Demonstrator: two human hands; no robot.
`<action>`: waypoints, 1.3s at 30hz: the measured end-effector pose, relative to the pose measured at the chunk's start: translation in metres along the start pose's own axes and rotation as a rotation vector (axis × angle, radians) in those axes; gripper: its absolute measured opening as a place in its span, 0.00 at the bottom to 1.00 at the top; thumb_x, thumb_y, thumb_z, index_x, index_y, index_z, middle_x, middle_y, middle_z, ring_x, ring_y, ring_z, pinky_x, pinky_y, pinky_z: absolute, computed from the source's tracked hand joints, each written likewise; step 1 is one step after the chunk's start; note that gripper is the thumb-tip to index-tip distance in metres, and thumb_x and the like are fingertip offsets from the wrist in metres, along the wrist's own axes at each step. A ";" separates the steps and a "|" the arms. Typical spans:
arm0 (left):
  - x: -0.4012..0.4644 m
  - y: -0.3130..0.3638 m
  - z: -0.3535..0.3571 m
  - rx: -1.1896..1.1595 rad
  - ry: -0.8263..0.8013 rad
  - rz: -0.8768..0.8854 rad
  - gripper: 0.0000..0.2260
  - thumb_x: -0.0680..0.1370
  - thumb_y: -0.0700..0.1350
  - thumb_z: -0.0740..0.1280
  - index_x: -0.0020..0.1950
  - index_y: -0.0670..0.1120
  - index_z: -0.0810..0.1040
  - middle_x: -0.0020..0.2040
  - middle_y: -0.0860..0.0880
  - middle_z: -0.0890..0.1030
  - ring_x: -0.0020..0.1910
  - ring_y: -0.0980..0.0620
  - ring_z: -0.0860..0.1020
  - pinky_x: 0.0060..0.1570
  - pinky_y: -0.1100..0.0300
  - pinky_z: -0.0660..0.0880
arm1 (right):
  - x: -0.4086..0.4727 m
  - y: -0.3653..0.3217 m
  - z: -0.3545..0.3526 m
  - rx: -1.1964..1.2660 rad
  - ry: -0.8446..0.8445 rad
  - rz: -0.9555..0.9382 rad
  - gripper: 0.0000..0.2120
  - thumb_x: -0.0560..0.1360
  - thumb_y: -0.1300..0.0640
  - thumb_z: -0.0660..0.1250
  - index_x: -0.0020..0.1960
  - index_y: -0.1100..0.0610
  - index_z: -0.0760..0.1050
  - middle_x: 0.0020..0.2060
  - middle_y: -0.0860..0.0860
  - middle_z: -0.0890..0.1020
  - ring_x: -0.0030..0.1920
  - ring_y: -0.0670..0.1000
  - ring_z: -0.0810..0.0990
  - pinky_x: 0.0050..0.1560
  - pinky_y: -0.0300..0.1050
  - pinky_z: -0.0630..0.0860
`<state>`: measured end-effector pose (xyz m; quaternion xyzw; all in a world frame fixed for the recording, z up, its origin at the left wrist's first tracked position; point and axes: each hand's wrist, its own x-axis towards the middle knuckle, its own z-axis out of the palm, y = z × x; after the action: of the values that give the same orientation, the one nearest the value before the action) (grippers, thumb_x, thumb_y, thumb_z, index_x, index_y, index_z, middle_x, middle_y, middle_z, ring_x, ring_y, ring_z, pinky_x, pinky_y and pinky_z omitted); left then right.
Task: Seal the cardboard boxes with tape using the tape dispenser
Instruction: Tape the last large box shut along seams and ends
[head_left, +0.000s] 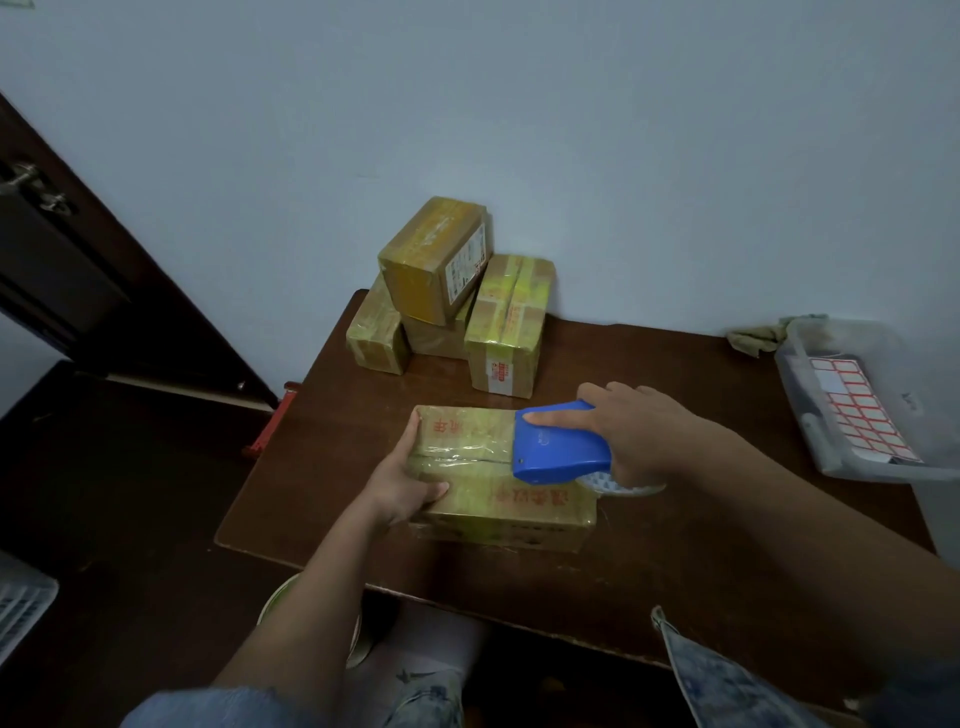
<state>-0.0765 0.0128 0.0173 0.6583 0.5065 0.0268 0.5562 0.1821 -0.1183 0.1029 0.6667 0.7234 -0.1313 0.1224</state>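
At the centre of the frame a cardboard box (498, 480), wrapped in yellowish tape with red printed characters, lay flat on the dark brown desk (675, 545). The left hand (402, 480) gripped the box's left end, the fingers curled round its far-left edge and the thumb laid across the top. The right hand (641, 434) held a blue tape dispenser (558, 441), its index finger stretched along the top of the blue housing and the other fingers wrapped round it; the dispenser's front edge rested on the top of the box, over the seam running along its middle. A white tape roll (621, 486) showed just beneath the dispenser, at the right end of the box. Above, toward the wall, four taped cardboard boxes (452, 296) were piled together at the back edge of the desk, one tilted on top of the others, some bearing shipping labels. At the right edge of the frame a clear plastic bin (883, 473) sat on the desk with a sheet of red-bordered sticker labels (857, 410) inside, and a crumpled cloth (758, 335) lay just behind it. A dark wooden door (93, 270) filled the upper left.
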 end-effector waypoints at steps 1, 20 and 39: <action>0.000 0.001 0.001 -0.003 0.006 -0.004 0.47 0.74 0.33 0.71 0.79 0.59 0.44 0.73 0.49 0.67 0.61 0.55 0.69 0.53 0.68 0.69 | -0.006 0.006 0.002 -0.015 -0.008 0.015 0.47 0.77 0.52 0.65 0.72 0.28 0.31 0.63 0.50 0.65 0.53 0.50 0.68 0.53 0.46 0.66; -0.025 -0.009 0.037 0.443 0.406 0.086 0.36 0.80 0.48 0.64 0.80 0.51 0.44 0.80 0.56 0.42 0.79 0.52 0.43 0.75 0.40 0.41 | -0.033 0.032 0.017 0.022 0.084 0.056 0.45 0.76 0.52 0.65 0.74 0.29 0.35 0.61 0.51 0.66 0.50 0.50 0.67 0.49 0.45 0.65; -0.028 -0.022 0.037 0.871 0.302 0.137 0.26 0.84 0.52 0.44 0.79 0.47 0.38 0.79 0.51 0.36 0.74 0.56 0.32 0.74 0.47 0.34 | -0.039 0.021 0.023 -0.001 0.058 0.144 0.49 0.75 0.53 0.69 0.74 0.29 0.33 0.64 0.50 0.63 0.56 0.51 0.67 0.52 0.44 0.65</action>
<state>-0.0815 -0.0356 0.0015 0.8512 0.5012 -0.0561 0.1451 0.2063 -0.1610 0.0947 0.7205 0.6769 -0.1025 0.1106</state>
